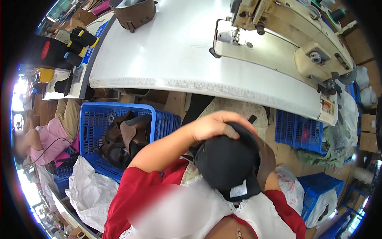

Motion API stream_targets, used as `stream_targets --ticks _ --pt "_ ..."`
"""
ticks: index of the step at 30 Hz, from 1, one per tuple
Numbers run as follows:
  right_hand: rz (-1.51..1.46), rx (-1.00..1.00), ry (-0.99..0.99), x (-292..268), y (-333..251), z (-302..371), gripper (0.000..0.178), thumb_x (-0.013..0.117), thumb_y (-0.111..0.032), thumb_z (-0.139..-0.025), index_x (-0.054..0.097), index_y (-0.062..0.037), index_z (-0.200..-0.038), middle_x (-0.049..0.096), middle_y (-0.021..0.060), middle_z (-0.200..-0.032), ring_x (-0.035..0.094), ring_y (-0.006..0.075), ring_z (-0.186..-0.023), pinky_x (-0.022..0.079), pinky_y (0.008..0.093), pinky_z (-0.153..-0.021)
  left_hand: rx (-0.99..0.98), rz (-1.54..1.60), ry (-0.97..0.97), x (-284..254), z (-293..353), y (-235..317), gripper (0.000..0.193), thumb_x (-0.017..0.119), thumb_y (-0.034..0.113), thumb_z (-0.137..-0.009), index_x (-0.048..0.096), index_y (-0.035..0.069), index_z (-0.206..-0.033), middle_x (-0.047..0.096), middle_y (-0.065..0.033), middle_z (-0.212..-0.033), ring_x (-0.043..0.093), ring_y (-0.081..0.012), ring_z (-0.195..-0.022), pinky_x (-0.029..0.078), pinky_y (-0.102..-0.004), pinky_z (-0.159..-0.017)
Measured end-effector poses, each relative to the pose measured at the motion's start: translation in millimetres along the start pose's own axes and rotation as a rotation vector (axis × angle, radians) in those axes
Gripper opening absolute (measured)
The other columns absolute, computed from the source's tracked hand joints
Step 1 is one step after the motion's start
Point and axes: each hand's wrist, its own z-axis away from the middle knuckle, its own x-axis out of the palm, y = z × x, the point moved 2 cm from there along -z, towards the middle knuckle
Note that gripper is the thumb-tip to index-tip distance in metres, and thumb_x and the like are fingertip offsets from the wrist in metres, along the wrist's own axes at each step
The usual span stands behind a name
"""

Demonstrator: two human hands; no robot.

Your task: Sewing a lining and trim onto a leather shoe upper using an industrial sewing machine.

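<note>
A black cap [229,163] with a brown brim [266,161] is held up close in front of my chest. Its black side faces up, and a white label [238,190] shows at the lower edge. My left hand [221,125] grips the cap's far edge, with the thumb on the black cloth and the fingers over the rim. My right forearm [272,182] reaches up behind the brim, which hides my right hand and its fingers.
A sewing machine [278,44] stands on the white table [159,59] ahead, near a brown rounded piece [137,16]. Left of me, a blue crate [115,105] holds several brown and black pieces. Thread cones [87,38], a pink-clad person [55,137] and another blue crate [300,129] surround me.
</note>
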Motion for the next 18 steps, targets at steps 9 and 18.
stream_targets --ticks 9,18 --pt "-0.069 0.038 0.038 -8.8 9.1 5.7 0.037 0.056 -0.021 -0.098 0.060 0.0028 -0.126 0.065 0.0166 -0.119 0.064 0.0268 -0.108 0.049 0.0369 -0.097 0.052 0.071 0.168 -16.4 8.7 -7.5 0.049 0.059 -0.002 -0.072 0.064 -0.005 -0.121 0.065 -0.0170 -0.127 0.057 -0.0272 -0.124 0.040 -0.0370 -0.110" --pt "-0.135 0.056 0.026 -18.8 17.6 0.7 0.036 0.056 -0.020 -0.097 0.062 0.0041 -0.123 0.068 0.0180 -0.115 0.066 0.0284 -0.104 0.050 0.0377 -0.095 -0.029 0.188 0.054 -11.1 1.7 -6.7 0.044 0.061 0.008 -0.074 0.064 -0.008 -0.115 0.064 -0.0232 -0.125 0.061 -0.0304 -0.118 0.045 -0.0393 -0.106"
